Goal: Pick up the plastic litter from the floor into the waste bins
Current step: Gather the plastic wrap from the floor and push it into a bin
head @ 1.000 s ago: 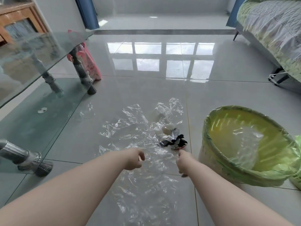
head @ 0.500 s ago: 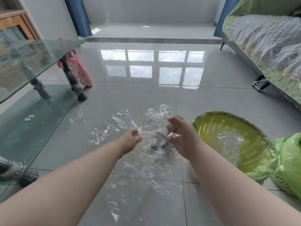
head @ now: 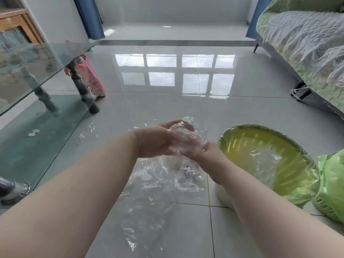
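A big sheet of clear plastic film (head: 163, 175) is bunched between both hands and hangs down to the tiled floor. My left hand (head: 154, 140) grips the upper bunch from the left. My right hand (head: 202, 155) holds the film from the right, its fingers partly hidden under the plastic. Just right of the hands stands a waste bin (head: 301, 161) lined with a green bag, with some clear plastic inside. A small scrap of clear film (head: 89, 131) lies on the floor to the left.
A glass coffee table (head: 28, 71) with metal legs fills the left side, a pink bag (head: 93, 79) behind its leg. A second green-lined bin (head: 333, 185) sits at the right edge. A sofa with a green cover (head: 307, 43) stands at the far right.
Both hands came together and lifted, gathering the clear film off the floor into a bunch. The small dark litter seen on the floor earlier is out of sight now.
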